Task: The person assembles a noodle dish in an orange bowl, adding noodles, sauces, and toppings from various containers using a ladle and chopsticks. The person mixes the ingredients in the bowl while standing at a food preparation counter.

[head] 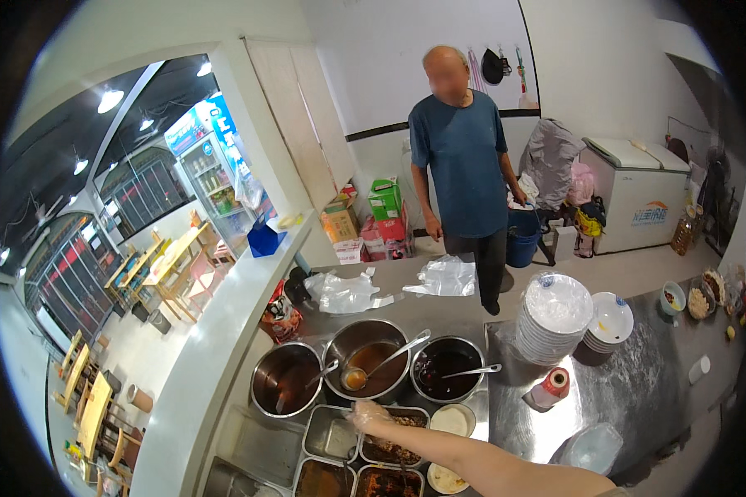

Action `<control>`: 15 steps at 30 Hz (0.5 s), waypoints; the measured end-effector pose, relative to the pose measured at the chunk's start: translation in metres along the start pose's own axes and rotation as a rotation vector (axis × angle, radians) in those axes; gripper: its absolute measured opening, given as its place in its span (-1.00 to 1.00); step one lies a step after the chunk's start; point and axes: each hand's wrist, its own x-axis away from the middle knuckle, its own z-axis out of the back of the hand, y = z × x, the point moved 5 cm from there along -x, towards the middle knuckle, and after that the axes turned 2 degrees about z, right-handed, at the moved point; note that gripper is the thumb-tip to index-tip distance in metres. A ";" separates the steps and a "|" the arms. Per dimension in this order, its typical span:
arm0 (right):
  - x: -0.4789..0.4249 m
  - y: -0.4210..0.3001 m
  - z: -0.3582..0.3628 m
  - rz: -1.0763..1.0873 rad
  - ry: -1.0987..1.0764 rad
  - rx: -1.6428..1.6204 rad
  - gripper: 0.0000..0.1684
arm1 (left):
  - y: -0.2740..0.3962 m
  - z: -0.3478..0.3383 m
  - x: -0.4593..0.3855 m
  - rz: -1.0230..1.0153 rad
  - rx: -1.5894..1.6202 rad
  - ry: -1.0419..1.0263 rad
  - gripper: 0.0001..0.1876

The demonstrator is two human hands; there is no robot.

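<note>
My right hand point(371, 415), in a clear plastic glove, reaches in from the lower right over the steel trays. It hovers between a nearly bare steel tray point(334, 435) holding a little pale residue and a tray of dark chopped food point(395, 445). Its fingertips point left, and whether they hold anything is hard to see. Just beyond it stands a steel pot of brown broth point(382, 351) with a ladle point(400, 359) resting inside. Nearer me are a tray of brown sauce point(324, 478) and one of reddish chili food point(390, 481). My left hand is out of view.
Steel pots of reddish liquid point(280, 379) and dark sauce point(449, 366) flank the broth. Stacked white bowls point(553, 320), a red-topped roll point(554, 385) and plastic bags point(444, 275) lie on the counter. Across it stands a person point(463, 168) beside a blue bucket point(523, 236).
</note>
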 end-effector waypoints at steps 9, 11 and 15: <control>-0.017 -0.010 -0.006 0.165 -0.137 0.099 -0.73 | 0.004 0.016 0.004 -0.052 -0.032 0.026 -0.65; -0.019 -0.022 -0.006 0.301 -0.052 0.270 -0.69 | 0.004 0.019 0.008 -0.064 -0.029 0.035 -0.65; -0.020 -0.035 -0.005 0.464 -0.028 0.355 -0.72 | 0.005 0.025 0.016 -0.092 -0.028 0.057 -0.66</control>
